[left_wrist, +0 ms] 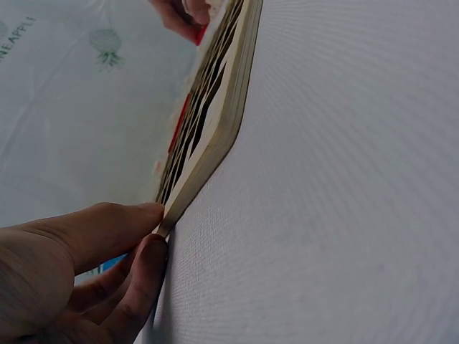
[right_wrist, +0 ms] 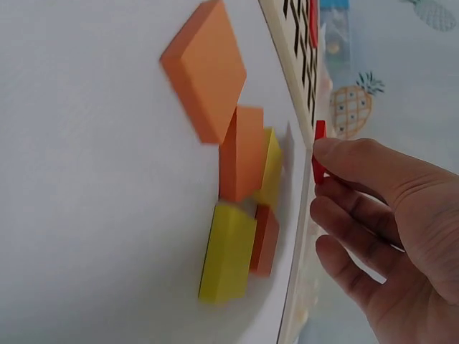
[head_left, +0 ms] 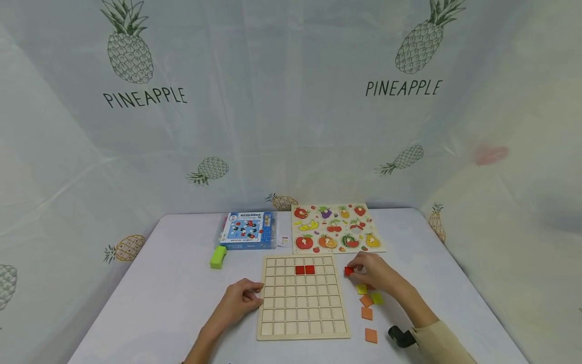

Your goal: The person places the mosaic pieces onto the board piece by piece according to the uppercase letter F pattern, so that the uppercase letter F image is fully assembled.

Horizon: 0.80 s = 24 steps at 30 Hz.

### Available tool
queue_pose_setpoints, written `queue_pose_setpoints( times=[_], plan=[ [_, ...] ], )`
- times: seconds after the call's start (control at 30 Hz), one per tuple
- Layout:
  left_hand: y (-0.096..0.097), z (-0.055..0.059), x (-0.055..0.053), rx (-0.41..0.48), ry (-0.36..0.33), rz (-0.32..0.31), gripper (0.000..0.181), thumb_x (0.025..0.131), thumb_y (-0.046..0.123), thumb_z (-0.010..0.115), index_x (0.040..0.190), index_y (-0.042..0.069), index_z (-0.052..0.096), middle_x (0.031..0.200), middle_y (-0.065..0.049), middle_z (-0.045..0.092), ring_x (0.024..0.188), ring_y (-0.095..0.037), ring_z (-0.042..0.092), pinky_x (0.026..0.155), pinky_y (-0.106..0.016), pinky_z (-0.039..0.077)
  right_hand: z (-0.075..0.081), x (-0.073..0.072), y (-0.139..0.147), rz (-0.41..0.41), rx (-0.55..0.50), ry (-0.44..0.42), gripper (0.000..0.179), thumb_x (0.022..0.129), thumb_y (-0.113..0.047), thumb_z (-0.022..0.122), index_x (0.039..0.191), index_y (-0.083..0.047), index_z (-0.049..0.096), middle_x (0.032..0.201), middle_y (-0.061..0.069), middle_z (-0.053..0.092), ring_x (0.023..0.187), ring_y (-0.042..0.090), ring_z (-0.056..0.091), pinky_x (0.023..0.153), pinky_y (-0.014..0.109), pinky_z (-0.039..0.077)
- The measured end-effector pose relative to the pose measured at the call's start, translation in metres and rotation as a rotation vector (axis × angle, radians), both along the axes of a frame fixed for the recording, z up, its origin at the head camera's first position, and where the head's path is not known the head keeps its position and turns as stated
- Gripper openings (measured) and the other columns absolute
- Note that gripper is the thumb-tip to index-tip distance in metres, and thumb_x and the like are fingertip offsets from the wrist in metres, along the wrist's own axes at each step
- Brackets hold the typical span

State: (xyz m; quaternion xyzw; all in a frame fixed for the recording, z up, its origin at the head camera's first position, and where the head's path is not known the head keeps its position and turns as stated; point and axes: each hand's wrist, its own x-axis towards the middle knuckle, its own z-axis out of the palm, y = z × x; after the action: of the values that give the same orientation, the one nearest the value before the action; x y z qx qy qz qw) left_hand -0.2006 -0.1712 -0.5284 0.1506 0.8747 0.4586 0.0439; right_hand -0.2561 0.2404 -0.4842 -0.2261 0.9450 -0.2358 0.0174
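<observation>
The work looks barely begun: two red tiles [head_left: 299, 270], side by side in the second row from the far edge of the board [head_left: 301, 302], are the only ones seated. A third red tile [head_left: 348, 271] is pinched between thumb and fingertip of the right hand [head_left: 372, 270], just off the board's right side. The left hand [head_left: 238, 301] is at the board's left edge, seemingly pinching it, though the angle makes that hard to judge. Yellow tiles [head_left: 377, 299] and orange tiles [head_left: 371, 335] lie loose to the right, unplaced.
</observation>
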Motion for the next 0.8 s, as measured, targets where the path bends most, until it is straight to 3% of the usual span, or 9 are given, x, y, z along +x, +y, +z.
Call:
queue_pose_setpoints(
  times=[0.5, 0.8],
  plan=[
    [0.001, 0.0, 0.001, 0.017, 0.032, -0.007, 0.036, 0.081, 0.011, 0.079, 0.114, 0.0, 0.07, 0.095, -0.007, 0.068, 0.07, 0.001, 0.061, 0.062, -0.018, 0.053, 0.005, -0.008, -0.063, 0.189, -0.017, 0.026, 0.022, 0.086, -0.019, 0.076, 0.104, -0.007, 0.075, 0.095, 0.003, 0.068, 0.08, 0.014, 0.058, 0.068, 0.02, 0.05],
    [0.002, 0.003, 0.001, -0.006, -0.008, 0.008, 0.037, 0.082, 0.011, 0.078, 0.116, 0.0, 0.07, 0.097, -0.007, 0.067, 0.07, 0.001, 0.06, 0.062, -0.018, 0.053, 0.0, -0.015, -0.103, 0.226, 0.002, 0.056, 0.022, 0.087, -0.023, 0.075, 0.105, -0.01, 0.076, 0.102, 0.001, 0.073, 0.098, 0.023, 0.065, 0.082, 0.033, 0.056]
  ],
)
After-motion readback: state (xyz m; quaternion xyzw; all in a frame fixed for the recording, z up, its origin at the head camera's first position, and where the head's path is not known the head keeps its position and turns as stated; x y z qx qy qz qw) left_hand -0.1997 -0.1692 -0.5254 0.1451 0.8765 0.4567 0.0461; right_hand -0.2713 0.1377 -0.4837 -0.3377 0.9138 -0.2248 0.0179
